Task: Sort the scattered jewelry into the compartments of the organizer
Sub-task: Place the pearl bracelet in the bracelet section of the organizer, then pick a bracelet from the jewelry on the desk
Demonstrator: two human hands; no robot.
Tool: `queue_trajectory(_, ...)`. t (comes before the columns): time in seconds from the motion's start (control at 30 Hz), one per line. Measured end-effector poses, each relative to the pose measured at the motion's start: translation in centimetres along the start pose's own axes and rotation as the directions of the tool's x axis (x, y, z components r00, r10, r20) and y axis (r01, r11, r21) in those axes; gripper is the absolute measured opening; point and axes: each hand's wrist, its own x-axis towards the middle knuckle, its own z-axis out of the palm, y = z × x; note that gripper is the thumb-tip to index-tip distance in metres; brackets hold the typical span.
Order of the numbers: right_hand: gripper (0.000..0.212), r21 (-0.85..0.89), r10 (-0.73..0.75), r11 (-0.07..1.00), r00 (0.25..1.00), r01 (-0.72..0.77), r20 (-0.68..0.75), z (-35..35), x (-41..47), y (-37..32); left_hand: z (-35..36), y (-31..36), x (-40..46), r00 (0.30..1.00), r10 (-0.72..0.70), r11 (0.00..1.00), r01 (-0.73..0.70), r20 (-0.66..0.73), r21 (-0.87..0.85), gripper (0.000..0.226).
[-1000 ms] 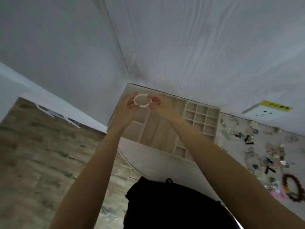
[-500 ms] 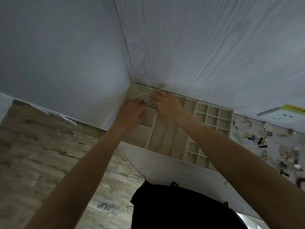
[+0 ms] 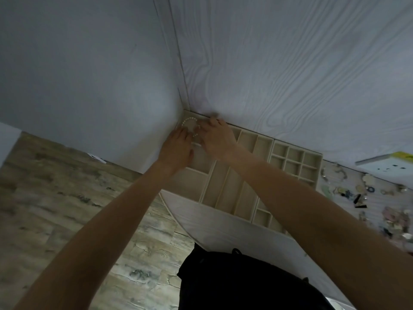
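Note:
A beige organizer (image 3: 223, 186) with long slots and small square cells sits in the table's far-left corner against the walls. A white pearl bracelet (image 3: 188, 119) lies as a wide ring in its far-left compartment. My left hand (image 3: 178, 146) reaches in from the near side, its fairly straight fingers touching the ring's lower left. My right hand (image 3: 216, 137) lies spread over the ring's right side, fingertips on the beads, hiding part of it. The scattered jewelry (image 3: 357, 193) is on the table to the right of the organizer.
The white table (image 3: 212, 222) ends in a curved left edge above a wood-look floor (image 3: 67, 209). White walls close in directly behind and left of the organizer. A white wall socket with a yellow label (image 3: 386, 164) is at the right. Dark clothing (image 3: 245, 280) fills the bottom.
Both hands carried the pearl bracelet from above the organizer down into the far-left compartment; it now lies flat there with fingers resting on it. The view shifted left.

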Motion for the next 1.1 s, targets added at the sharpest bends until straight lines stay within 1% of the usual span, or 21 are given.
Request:
queue_trajectory(0.1, 0.039, 0.043, -0.017, 0.999, 0.982, 0.026, -0.188, 0.5, -1.4, 0.0, -0.3, 0.7, -0.6, 0.998, -0.056, 0.998, 0.055, -0.029, -0.026, 0.055)
queue_trajectory(0.13, 0.039, 0.12, 0.002, 0.993, 0.975, 0.025, -0.22, 0.5, -2.6, 0.2, -0.6, 1.1, -1.1, 0.996, -0.07, 0.997, 0.067, -0.056, -0.04, 0.055)
queue_trajectory(0.17, 0.039, 0.215, 0.053, 0.977, 0.963, 0.005, -0.264, 0.5, -3.9, 0.3, -0.9, 1.7, -1.7, 0.993, -0.065, 0.997, 0.06, -0.103, -0.048, 0.053)
queue_trajectory(0.23, 0.038, 0.371, 0.148, 0.929, 0.91, 0.008, -0.389, 0.3, -8.0, 0.9, -2.0, 3.9, -3.2, 0.97, -0.022, 0.999, 0.014, -0.241, -0.035, 0.046)
queue_trajectory(0.27, 0.036, 0.439, 0.215, 0.899, 0.875, -0.003, -0.433, 0.4, -10.7, 1.4, -2.4, 5.6, -3.8, 0.949, 0.015, 0.998, -0.032, -0.314, -0.048, 0.043)
queue_trajectory(0.33, 0.031, 0.542, 0.366, 0.837, 0.82, -0.083, -0.44, 0.6, -16.5, 1.8, -2.8, 9.3, -5.0, 0.888, 0.097, 0.974, -0.177, -0.449, -0.14, 0.038)
queue_trajectory(0.4, 0.027, 0.624, 0.536, 0.749, 0.757, -0.222, -0.374, 1.5, -22.5, 2.2, -2.5, 13.7, -6.0, 0.812, 0.189, 0.902, -0.365, -0.552, -0.228, 0.03)
queue_trajectory(0.43, 0.026, 0.654, 0.625, 0.691, 0.708, -0.307, -0.329, 2.7, -25.8, 2.5, -1.8, 16.3, -6.3, 0.789, 0.254, 0.85, -0.458, -0.559, -0.26, 0.028)
queue_trajectory(0.5, 0.028, 0.695, 0.756, 0.57, 0.612, -0.439, -0.234, 5.3, -30.5, 3.0, -0.3, 20.3, -6.3, 0.778, 0.372, 0.784, -0.555, -0.506, -0.279, 0.029)
queue_trajectory(0.53, 0.027, 0.707, 0.813, 0.503, 0.55, -0.497, -0.192, 6.8, -32.9, 3.3, 0.8, 22.3, -6.1, 0.774, 0.431, 0.753, -0.591, -0.463, -0.288, 0.03)
queue_trajectory(0.6, 0.02, 0.719, 0.905, 0.37, 0.404, -0.589, -0.135, 9.6, -37.5, 3.9, 3.0, 26.6, -5.9, 0.768, 0.546, 0.703, -0.637, -0.335, -0.316, 0.033)
queue_trajectory(0.7, 0.023, 0.767, 0.967, 0.183, 0.254, -0.616, -0.027, 12.9, -42.1, 4.7, 5.2, 32.0, -5.6, 0.751, 0.65, 0.681, -0.642, -0.115, -0.352, 0.035)
queue_trajectory(0.73, 0.024, 0.781, 0.973, 0.15, 0.231, -0.607, -0.008, 13.7, -43.0, 5.1, 5.5, 33.6, -5.2, 0.744, 0.665, 0.684, -0.64, -0.061, -0.349, 0.036)
queue_trajectory(0.8, 0.029, 0.776, 0.97, 0.173, 0.241, -0.606, -0.028, 15.0, -44.4, 6.0, 6.0, 36.5, -4.1, 0.732, 0.681, 0.699, -0.645, 0.01, -0.308, 0.037)
queue_trajectory(0.83, 0.033, 0.754, 0.96, 0.219, 0.275, -0.619, -0.053, 15.5, -44.6, 6.5, 6.1, 37.6, -3.3, 0.73, 0.682, 0.71, -0.65, 0.034, -0.271, 0.037)
queue_trajectory(0.9, 0.04, 0.698, 0.921, 0.321, 0.382, -0.64, -0.073, 15.7, -44.8, 7.2, 6.3, 39.4, -2.1, 0.726, 0.685, 0.722, -0.665, 0.061, -0.191, 0.037)
queue_trajectory(0.97, 0.048, 0.607, 0.841, 0.475, 0.532, -0.637, -0.1, 15.9, -44.4, 7.6, 6.6, 40.1, -1.4, 0.721, 0.689, 0.724, -0.68, 0.074, -0.117, 0.034)
queue_trajectory(1.0, 0.049, 0.562, 0.797, 0.535, 0.598, -0.631, -0.088, 15.9, -44.2, 7.8, 6.8, 40.3, -1.2, 0.723, 0.687, 0.727, -0.682, 0.078, -0.076, 0.032)
queue_trajectory(1.03, 0.048, 0.529, 0.766, 0.573, 0.639, -0.626, -0.074, 16.1, -44.1, 8.0, 7.0, 40.6, -1.1, 0.732, 0.678, 0.735, -0.677, 0.071, -0.042, 0.03)
queue_trajectory(1.07, 0.046, 0.517, 0.755, 0.586, 0.652, -0.625, -0.068, 16.4, -44.0, 8.1, 7.0, 40.7, -0.9, 0.744, 0.666, 0.745, -0.667, 0.056, -0.016, 0.03)
queue_trajectory(1.1, 0.043, 0.524, 0.761, 0.583, 0.644, -0.621, -0.084, 16.7, -44.0, 8.2, 7.1, 40.7, -0.8, 0.752, 0.658, 0.753, -0.659, 0.039, 0.008, 0.031)
